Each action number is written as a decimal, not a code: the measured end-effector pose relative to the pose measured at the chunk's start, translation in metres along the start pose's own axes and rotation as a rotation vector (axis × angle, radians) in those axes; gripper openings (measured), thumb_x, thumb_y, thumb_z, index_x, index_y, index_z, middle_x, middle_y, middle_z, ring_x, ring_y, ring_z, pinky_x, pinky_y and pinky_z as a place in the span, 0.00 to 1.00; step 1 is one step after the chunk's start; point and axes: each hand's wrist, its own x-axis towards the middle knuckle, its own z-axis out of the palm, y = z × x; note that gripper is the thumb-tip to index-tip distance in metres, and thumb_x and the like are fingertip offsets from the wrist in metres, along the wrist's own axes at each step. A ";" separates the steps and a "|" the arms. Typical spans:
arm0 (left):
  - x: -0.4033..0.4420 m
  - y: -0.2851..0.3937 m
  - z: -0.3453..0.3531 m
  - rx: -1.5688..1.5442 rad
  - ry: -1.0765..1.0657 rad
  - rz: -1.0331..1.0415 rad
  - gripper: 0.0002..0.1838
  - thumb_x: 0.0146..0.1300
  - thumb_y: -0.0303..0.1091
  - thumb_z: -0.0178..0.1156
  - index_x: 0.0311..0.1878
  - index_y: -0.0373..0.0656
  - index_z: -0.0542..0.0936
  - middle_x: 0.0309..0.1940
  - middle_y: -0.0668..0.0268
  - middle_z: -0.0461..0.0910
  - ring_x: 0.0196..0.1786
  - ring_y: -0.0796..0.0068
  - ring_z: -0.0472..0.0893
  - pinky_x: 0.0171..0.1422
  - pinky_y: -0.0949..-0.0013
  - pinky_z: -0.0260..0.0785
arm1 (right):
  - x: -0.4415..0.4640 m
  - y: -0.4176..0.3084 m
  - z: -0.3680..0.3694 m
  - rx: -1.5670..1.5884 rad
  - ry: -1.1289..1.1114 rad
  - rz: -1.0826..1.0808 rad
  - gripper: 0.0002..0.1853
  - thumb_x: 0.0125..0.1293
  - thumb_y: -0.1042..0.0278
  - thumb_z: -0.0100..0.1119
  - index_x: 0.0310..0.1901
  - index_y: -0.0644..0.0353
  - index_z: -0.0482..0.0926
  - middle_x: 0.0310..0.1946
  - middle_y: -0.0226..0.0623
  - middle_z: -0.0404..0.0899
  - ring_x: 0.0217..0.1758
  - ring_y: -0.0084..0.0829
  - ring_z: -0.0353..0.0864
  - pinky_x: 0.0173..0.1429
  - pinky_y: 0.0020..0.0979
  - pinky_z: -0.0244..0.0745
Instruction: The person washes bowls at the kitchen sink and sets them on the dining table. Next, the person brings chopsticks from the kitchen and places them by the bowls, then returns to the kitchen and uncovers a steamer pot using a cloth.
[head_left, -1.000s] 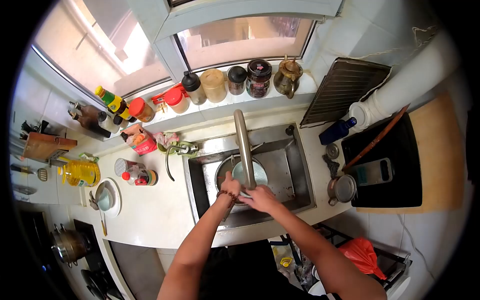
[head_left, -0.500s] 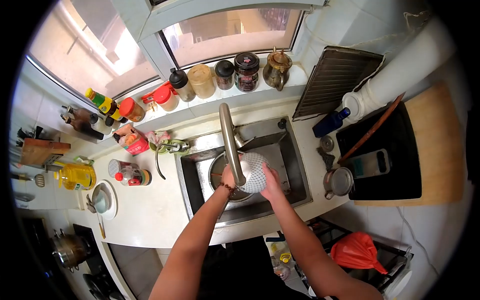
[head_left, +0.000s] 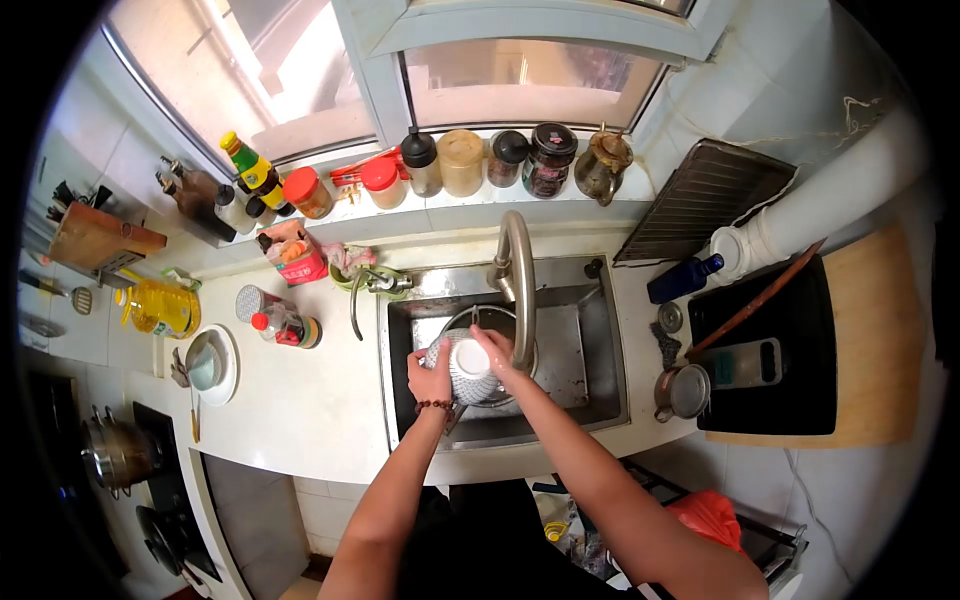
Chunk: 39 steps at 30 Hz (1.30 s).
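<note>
A white bowl with a dark net pattern (head_left: 470,375) is tipped so that its underside and pale foot ring show. My left hand (head_left: 430,378), a beaded bracelet at its wrist, grips the bowl's left side. On the opposite side my right hand (head_left: 492,352) holds it too, looking wet. Both hands are over the sink (head_left: 598,340), just left of the faucet spout (head_left: 520,290). Below the bowl sits a round metal basin (head_left: 490,316), partly hidden by the bowl and hands. Whether water is running I cannot make out.
Left on the counter are a red-capped bottle (head_left: 286,327), a plate with a small bowl (head_left: 232,372) and an oil jug (head_left: 165,308). Several jars line the windowsill (head_left: 440,212). Right of the sink stand a metal cup (head_left: 684,391) and a black tray (head_left: 800,340).
The bowl has turned, bringing its foot ring into sight. My hands have moved with it from beneath the spout to its left. The camera view has shifted too.
</note>
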 end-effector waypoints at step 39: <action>-0.001 -0.149 -0.079 -0.010 -0.725 0.255 0.42 0.61 0.54 0.67 0.69 0.37 0.65 0.58 0.44 0.77 0.58 0.48 0.79 0.63 0.56 0.72 | -0.094 0.001 0.051 -1.326 0.297 -0.688 0.35 0.51 0.86 0.52 0.65 0.55 0.71 0.58 0.46 0.71 0.62 0.50 0.71 0.63 0.46 0.72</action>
